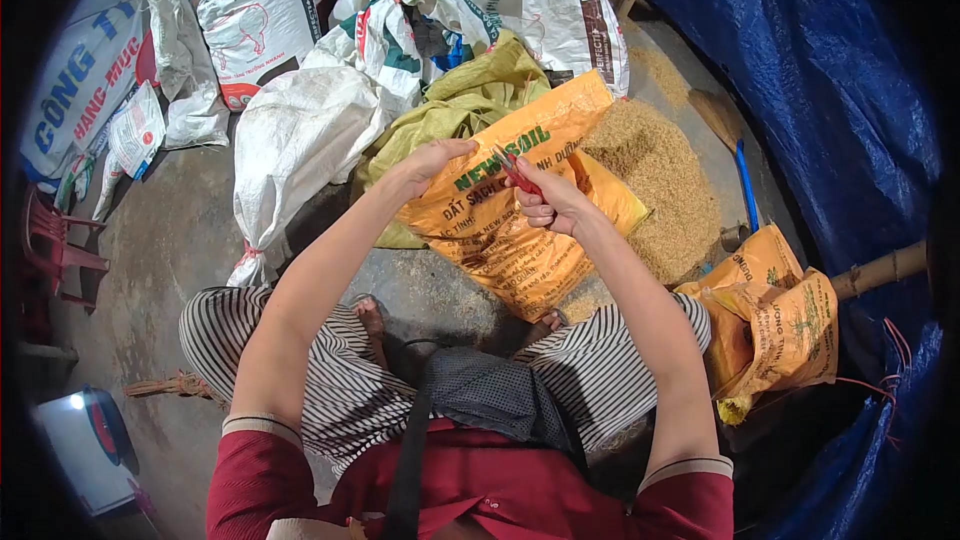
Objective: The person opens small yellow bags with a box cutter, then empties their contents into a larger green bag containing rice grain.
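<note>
Hands two: left hand grip clutching one orange sack; right hand grip pinching one red string (thin).

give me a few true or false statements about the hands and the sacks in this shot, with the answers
1. The left hand grips the top edge of the orange sack. True.
2. The right hand is empty. False: it holds a thin red item at the sack's top.
3. A pile of grain lies on the floor beside the orange sack. True.
4. The tarp on the right is green. False: it is blue.
5. The trousers are plain black. False: they are striped.
</note>
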Demonstrator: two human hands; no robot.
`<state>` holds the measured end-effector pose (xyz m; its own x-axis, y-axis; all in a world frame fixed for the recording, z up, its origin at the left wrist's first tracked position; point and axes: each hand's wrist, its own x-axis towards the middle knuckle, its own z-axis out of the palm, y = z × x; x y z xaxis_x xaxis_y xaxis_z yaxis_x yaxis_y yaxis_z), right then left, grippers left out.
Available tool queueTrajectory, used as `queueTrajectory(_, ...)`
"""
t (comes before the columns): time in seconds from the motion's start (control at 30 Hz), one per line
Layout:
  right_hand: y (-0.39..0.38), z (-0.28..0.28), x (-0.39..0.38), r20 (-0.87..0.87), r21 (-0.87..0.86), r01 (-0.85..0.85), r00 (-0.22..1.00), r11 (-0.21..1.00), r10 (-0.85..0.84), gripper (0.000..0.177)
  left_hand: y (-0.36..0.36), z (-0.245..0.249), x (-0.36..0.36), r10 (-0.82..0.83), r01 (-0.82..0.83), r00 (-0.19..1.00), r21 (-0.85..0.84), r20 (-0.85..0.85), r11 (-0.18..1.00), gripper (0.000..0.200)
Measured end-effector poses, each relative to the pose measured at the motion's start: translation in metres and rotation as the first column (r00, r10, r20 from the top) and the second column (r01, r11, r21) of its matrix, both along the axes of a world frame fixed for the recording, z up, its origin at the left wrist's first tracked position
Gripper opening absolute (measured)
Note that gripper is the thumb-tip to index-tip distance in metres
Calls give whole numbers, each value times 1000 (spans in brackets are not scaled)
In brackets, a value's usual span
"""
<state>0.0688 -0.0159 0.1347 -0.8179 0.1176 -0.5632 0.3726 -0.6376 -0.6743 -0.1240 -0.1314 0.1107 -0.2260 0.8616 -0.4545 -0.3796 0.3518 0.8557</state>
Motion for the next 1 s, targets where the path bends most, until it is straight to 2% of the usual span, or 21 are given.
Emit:
queueTrajectory(0.07, 2, 0, 0, 0, -128, -2, 1000, 992, 2, 34, -1, 4, 3, 13, -13, 1000, 5, -24, 1000, 40)
queueTrajectory(0.1, 3, -1, 0, 1, -129, -1, 1000, 992, 1, 34, -1, 6, 4, 26, -25, 999, 11, -48, 1000, 39)
queueTrajectory(0.17, 5, -4, 0, -34, -216, -17, 999, 976, 10, 37, -2, 15, 6, 17, -17, 1000, -4, -8, 1000, 38)
queueTrajectory(0.3, 6, -10, -2, -79, -253, -45, 997, 966, 26, 36, -1, 13, 6, 10, -10, 1000, -6, 20, 1000, 36)
queueTrajectory(0.37, 1, -7, -3, -95, -278, -8, 995, 960, -19, 33, -2, 16, 7, -13, 14, 998, -3, 61, 1000, 36)
queueTrajectory(0.53, -1, -10, -10, -95, -221, -7, 995, 975, -15, 32, -5, 23, 11, -33, 35, 995, -13, 97, 999, 36)
queueTrajectory(0.7, -5, -9, -12, -137, -117, -23, 991, 993, 7, 28, -7, 26, 14, -9, 9, 1000, 4, -4, 1000, 36)
queueTrajectory(0.77, -7, -6, -12, -145, -2, -17, 989, 1000, 17, 27, -5, 17, 11, -4, 4, 999, 13, -43, 1000, 36)
queueTrajectory(0.8, -8, -4, -12, -145, -2, -17, 989, 1000, 16, 27, -3, 12, 9, 1, 1, 997, 24, -81, 1000, 35)
queueTrajectory(0.9, -9, 10, -13, -156, 31, 8, 988, 999, -3, 27, 4, -11, 2, 54, -54, 998, -8, -11, 998, 31)
queueTrajectory(0.97, 2, 33, -15, -340, -100, 173, 920, 980, -197, 26, 0, -9, 1, 65, -64, 997, -38, 40, 997, 31)
queueTrajectory(1.0, 9, 45, -12, -338, -95, 170, 921, 981, -192, 26, -1, -7, 1, 73, -67, 994, -68, 87, 995, 31)
